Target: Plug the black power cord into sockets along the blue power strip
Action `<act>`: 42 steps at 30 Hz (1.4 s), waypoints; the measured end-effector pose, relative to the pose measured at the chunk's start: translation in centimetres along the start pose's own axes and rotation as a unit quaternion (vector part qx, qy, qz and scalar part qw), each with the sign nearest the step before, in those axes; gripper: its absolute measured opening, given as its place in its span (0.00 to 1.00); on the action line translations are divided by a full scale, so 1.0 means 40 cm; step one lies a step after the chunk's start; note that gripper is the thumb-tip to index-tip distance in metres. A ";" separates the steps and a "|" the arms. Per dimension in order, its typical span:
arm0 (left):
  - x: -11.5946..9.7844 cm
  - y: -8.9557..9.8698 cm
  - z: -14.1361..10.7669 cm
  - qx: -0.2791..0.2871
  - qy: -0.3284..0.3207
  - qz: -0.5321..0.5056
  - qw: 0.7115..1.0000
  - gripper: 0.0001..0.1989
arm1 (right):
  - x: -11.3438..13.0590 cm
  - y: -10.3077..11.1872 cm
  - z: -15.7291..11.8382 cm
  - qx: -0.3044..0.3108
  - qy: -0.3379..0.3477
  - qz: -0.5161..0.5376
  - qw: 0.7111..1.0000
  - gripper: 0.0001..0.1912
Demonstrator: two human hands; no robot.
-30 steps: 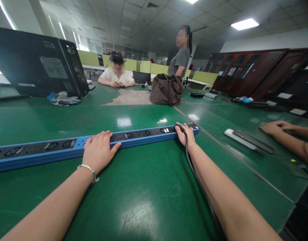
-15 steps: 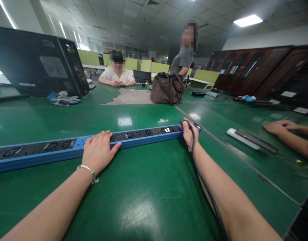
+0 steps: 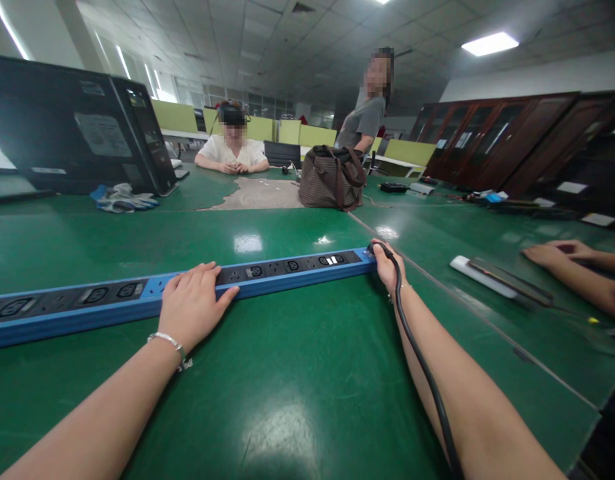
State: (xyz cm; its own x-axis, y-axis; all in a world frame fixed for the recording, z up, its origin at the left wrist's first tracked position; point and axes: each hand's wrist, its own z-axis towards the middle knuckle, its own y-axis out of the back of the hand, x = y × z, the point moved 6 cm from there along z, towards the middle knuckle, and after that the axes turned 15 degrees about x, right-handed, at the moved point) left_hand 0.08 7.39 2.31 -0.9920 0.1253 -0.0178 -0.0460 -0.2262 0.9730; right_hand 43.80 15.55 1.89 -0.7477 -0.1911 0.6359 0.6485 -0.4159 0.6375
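Observation:
A long blue power strip (image 3: 282, 285) with black sockets lies across the green table. My left hand (image 3: 192, 300) rests on top of it, fingers laid over the strip and thumb spread along its near side. At the strip's right end, my right hand (image 3: 387, 265) is closed around the plug end of a black power cord (image 3: 421, 360). The cord runs back along my right forearm. My fingers hide most of the plug, so I cannot tell whether it sits in a socket.
A black computer tower (image 3: 87, 127) and work gloves (image 3: 123, 198) are at the left. A brown bag (image 3: 330, 179) stands at the back. To the right are a white bar-shaped object (image 3: 480, 275) and another person's hands (image 3: 552, 253). Two people are across the table.
My right hand has moved slightly right with the cord, toward the strip's end, uncovering some of its blue end. My left hand stays on the strip.

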 end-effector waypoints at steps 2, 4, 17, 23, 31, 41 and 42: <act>0.000 0.001 0.000 0.000 0.000 -0.002 1.000 0.30 | 0.011 -0.004 0.000 0.015 -0.029 -0.025 0.999 0.25; 0.000 0.001 0.000 -0.002 0.001 -0.001 1.000 0.30 | 0.021 -0.007 -0.001 0.033 -0.048 -0.043 0.997 0.22; -0.001 0.002 0.000 0.002 0.001 -0.006 1.000 0.30 | 0.015 -0.032 0.003 0.086 -0.057 -0.137 0.985 0.20; -0.001 0.002 0.001 0.013 0.004 -0.006 1.000 0.30 | 0.024 -0.035 -0.030 0.078 -0.081 -0.161 0.981 0.23; 0.000 0.000 0.002 0.008 0.001 -0.008 1.000 0.31 | 0.032 -0.030 -0.021 0.092 -0.113 -0.181 0.973 0.21; 0.001 -0.001 0.002 0.005 -0.002 -0.011 1.000 0.31 | 0.032 -0.032 -0.034 0.046 -0.060 -0.143 0.987 0.23; 0.002 -0.002 0.002 0.004 -0.002 -0.013 1.000 0.31 | 0.031 -0.031 -0.033 0.038 -0.053 -0.143 0.988 0.23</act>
State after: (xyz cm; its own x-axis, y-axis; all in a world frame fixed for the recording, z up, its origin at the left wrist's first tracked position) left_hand 0.03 7.51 2.27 -0.9899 0.1355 -0.0417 -0.0703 -0.2142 0.9743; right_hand 41.89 14.67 1.30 -0.8854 0.0193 0.4644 0.4251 -0.3705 0.8259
